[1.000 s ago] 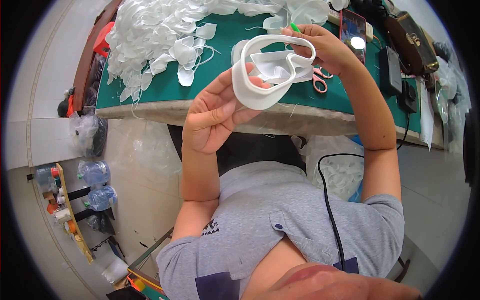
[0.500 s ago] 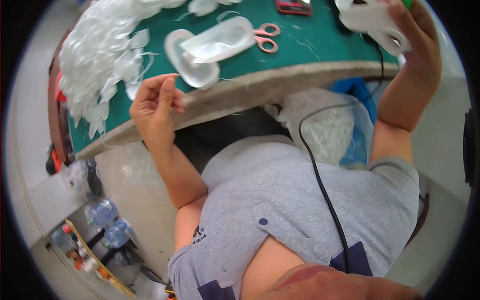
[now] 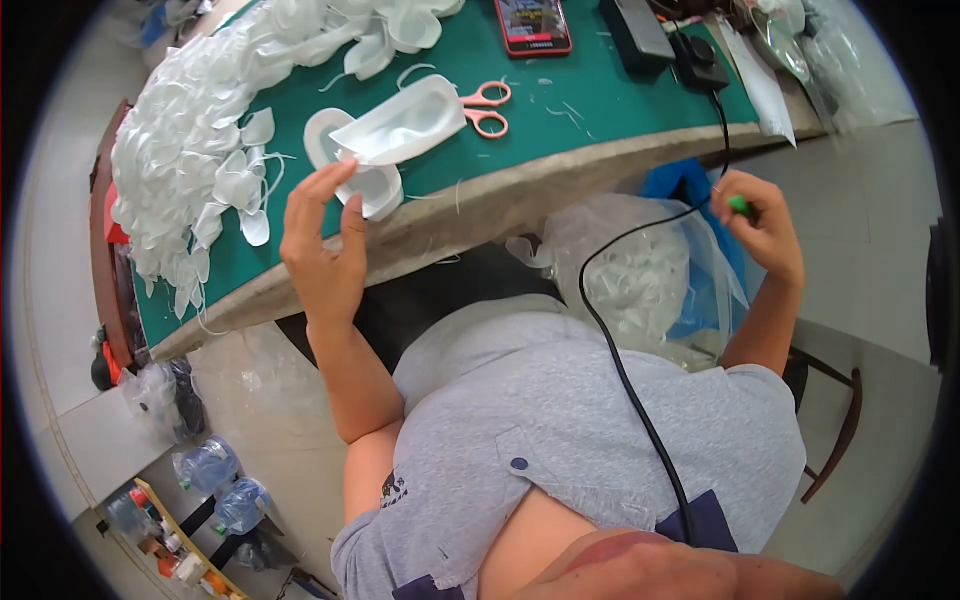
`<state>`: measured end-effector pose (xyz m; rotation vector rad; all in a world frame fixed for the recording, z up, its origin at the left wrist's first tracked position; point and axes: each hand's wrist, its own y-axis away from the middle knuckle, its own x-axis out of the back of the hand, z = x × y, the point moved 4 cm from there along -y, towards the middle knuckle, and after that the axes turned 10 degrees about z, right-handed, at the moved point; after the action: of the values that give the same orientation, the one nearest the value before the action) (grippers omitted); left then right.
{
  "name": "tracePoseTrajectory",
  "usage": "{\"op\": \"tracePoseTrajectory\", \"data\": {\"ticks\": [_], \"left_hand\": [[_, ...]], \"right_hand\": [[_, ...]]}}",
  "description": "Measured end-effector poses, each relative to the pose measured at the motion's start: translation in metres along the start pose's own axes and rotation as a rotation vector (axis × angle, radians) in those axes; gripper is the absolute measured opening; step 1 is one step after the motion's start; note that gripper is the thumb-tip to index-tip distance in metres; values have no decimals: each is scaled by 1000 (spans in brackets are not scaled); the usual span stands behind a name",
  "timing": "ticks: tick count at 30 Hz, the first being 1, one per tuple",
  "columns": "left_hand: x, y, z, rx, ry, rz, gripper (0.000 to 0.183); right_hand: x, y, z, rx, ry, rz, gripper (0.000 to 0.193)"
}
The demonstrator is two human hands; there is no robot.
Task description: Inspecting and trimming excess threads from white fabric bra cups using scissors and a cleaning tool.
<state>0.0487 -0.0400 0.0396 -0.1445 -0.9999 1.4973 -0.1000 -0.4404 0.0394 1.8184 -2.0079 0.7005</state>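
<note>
My left hand [image 3: 328,245] is raised at the table's near edge, thumb and fingers apart, holding nothing. Its fingertips are close to two white, shallow moulded pieces; I cannot tell whether they touch. The upper piece [image 3: 412,120] lies across the lower piece [image 3: 378,192]. Pink-handled scissors [image 3: 487,123] stick out from beneath the upper piece, their blades hidden. Over on the right, my right hand [image 3: 762,228] is closed around a small green-ended tool [image 3: 739,205], mostly hidden by the fingers. It is beyond the table edge, beside a black cable [image 3: 640,222].
A large heap of white pieces [image 3: 190,140] covers the table's left side. A red-framed phone [image 3: 535,25] and black boxes [image 3: 640,40] sit at the back. Below the edge hangs a clear bag [image 3: 640,270] of white scraps, with blue plastic [image 3: 700,310] behind. Water bottles [image 3: 240,505] stand lower left.
My right hand has come down and inward; the white piece it held is gone from it, the green-ended tool stays. My left hand's fingers have spread. The view has shifted.
</note>
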Motion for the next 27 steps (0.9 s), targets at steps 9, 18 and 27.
{"op": "tracePoseTrajectory", "data": {"ticks": [9,18,27], "left_hand": [[3,2,2,-22,-68,40,25],[7,2,-7,-60,-86,48,22],[-16,-23,-36,-63,-228,28,20]], "right_hand": [[-71,-143,-25,417,724,214,47],[-70,-280,-6,463,1276,391,36],[-123,-279,-93,215,-731,164,24]]}}
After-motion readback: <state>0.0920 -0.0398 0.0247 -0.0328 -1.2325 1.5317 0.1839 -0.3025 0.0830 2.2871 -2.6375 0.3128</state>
